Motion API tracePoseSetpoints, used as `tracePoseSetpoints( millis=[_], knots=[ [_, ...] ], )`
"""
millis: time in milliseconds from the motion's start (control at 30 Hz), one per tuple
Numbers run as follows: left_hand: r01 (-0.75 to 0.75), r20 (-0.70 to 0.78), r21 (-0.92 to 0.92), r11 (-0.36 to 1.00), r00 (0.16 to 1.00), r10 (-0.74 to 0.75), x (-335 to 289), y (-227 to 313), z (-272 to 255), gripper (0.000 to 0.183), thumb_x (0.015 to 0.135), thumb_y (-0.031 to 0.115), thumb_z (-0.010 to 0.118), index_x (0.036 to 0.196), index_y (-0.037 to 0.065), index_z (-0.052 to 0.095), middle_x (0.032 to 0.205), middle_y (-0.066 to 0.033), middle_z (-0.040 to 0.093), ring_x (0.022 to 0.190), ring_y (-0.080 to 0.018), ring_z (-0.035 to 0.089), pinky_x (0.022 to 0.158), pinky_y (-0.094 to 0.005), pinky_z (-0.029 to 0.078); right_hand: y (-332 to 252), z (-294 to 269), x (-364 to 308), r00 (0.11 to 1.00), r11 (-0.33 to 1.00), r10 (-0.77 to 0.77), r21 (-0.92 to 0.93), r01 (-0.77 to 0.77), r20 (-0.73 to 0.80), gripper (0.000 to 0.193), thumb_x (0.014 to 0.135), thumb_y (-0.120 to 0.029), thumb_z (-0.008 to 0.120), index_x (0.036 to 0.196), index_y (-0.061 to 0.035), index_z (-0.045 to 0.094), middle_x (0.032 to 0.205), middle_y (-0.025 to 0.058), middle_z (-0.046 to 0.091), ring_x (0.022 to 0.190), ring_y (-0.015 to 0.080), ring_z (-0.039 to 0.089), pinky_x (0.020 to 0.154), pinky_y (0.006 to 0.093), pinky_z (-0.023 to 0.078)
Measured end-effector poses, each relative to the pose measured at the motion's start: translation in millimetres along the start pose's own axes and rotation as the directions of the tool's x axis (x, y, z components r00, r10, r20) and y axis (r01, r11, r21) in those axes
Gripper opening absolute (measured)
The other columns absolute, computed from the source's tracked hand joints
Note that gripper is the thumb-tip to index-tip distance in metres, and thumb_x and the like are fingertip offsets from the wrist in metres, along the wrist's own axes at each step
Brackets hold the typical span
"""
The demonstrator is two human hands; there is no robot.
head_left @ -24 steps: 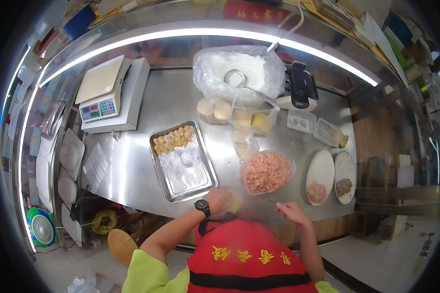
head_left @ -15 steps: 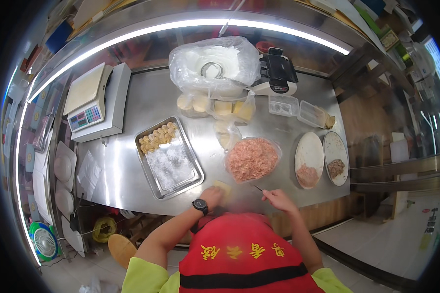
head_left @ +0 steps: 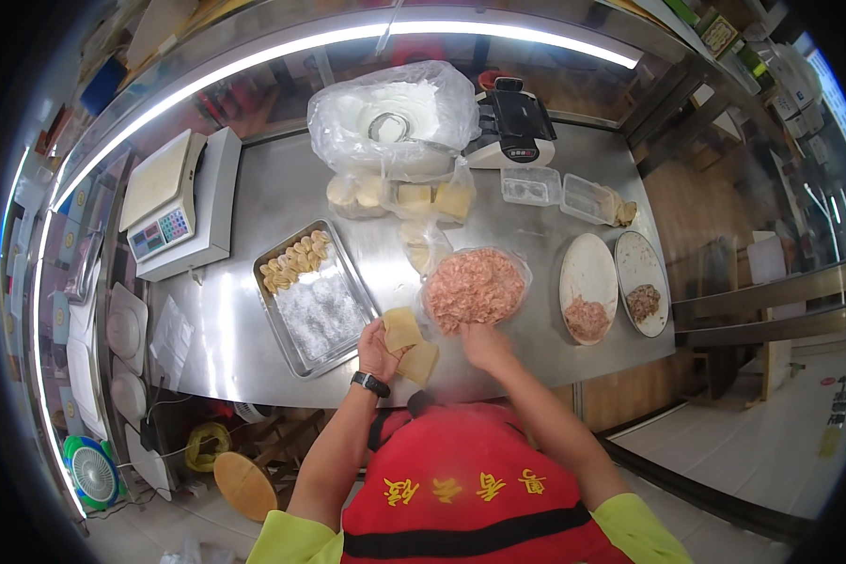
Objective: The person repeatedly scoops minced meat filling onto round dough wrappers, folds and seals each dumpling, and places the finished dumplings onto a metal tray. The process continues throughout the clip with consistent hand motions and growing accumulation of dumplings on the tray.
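Observation:
My left hand, with a black watch at the wrist, holds a square yellow dough wrapper by its edge. Another wrapper lies just below it, by my fingers. At the near rim of a bowl of pinkish minced meat, my right hand is closed. The thin dark tool it gripped a moment ago is hidden now by the fingers and meat. Left of my left hand, a metal tray carries white powder and folded dumplings along its far end.
A scale stands far left. Bagged wrappers and a plastic-lined tub of white flour sit at the back, beside a black-topped device. Two oval plates with meat remnants and clear plastic boxes are on the right.
My left hand has lifted a wrapper off the table and moved up and left. My right hand has moved left and forward to the meat.

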State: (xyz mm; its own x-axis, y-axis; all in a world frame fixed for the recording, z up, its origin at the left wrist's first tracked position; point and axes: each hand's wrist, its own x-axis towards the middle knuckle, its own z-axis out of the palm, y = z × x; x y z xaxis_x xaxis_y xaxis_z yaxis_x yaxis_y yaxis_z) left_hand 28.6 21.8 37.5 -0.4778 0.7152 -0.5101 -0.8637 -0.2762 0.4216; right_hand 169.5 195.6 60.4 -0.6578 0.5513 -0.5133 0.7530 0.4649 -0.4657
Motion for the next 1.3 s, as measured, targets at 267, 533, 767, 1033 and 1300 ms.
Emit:
tracePoseSetpoints(
  millis=[267, 533, 767, 1033, 1300],
  knots=[
    [-0.066, -0.242, 0.669, 0.741, 0.923, 0.300, 26, -36, -23, 0.022, 0.092, 0.017, 0.054, 0.096, -0.002, 0.063, 0.083, -0.0051, 0.064, 0.073, -0.0133, 0.060, 0.064, -0.0295, 0.049, -8, -10, 2, 0.998, 0.996, -0.018, -0.086, 0.023, 0.054, 0.052, 0.095, -0.035, 0.035, 0.091, 0.0074, 0.065, 0.095, 0.0310, 0.062, 0.093, 0.0452, 0.060, 0.085, 0.0510, 0.046],
    [0.054, -0.366, 0.535, 0.843, 0.914, 0.174, 63, -104, -27, 0.031, 0.091, 0.020, 0.052, 0.096, -0.009, 0.061, 0.087, -0.0119, 0.064, 0.075, -0.0196, 0.061, 0.066, -0.0340, 0.049, -8, -3, 11, 0.983, 0.986, -0.059, -0.146, 0.085, 0.175, 0.046, 0.095, -0.030, 0.035, 0.097, 0.0048, 0.065, 0.098, 0.0313, 0.061, 0.097, 0.0425, 0.060, 0.086, 0.0491, 0.046],
    [0.076, -0.420, 0.381, 0.921, 0.902, 0.100, 53, -93, 15, 0.037, 0.093, 0.023, 0.049, 0.104, -0.012, 0.056, 0.098, -0.0155, 0.061, 0.084, -0.0245, 0.061, 0.074, -0.0376, 0.049, 28, 39, 38, 0.965, 0.975, -0.213, -0.026, 0.219, 0.153, 0.041, 0.094, -0.024, 0.035, 0.094, 0.0044, 0.065, 0.092, 0.0291, 0.063, 0.089, 0.0428, 0.062, 0.083, 0.0490, 0.047],
    [0.115, -0.349, 0.166, 0.979, 0.936, -0.051, 62, -101, -29, 0.037, 0.100, 0.020, 0.035, 0.119, -0.009, 0.045, 0.111, -0.0178, 0.058, 0.098, -0.0284, 0.059, 0.090, -0.0415, 0.046, 21, 22, 21, 0.933, 0.931, -0.279, 0.301, 0.205, 0.228, 0.047, 0.093, -0.034, 0.040, 0.080, 0.0025, 0.065, 0.075, 0.0193, 0.064, 0.072, 0.0298, 0.061, 0.070, 0.0401, 0.047],
    [0.232, -0.234, -0.030, 0.972, 0.944, -0.232, 34, -71, -17, 0.039, 0.101, 0.025, 0.028, 0.115, -0.004, 0.049, 0.109, -0.0186, 0.057, 0.096, -0.0311, 0.058, 0.091, -0.0443, 0.046, 26, 26, 0, 0.935, 0.911, -0.298, 0.349, 0.217, 0.194, 0.043, 0.091, -0.035, 0.044, 0.076, -0.0009, 0.065, 0.076, 0.0197, 0.065, 0.069, 0.0334, 0.062, 0.067, 0.0427, 0.047]
  ],
)
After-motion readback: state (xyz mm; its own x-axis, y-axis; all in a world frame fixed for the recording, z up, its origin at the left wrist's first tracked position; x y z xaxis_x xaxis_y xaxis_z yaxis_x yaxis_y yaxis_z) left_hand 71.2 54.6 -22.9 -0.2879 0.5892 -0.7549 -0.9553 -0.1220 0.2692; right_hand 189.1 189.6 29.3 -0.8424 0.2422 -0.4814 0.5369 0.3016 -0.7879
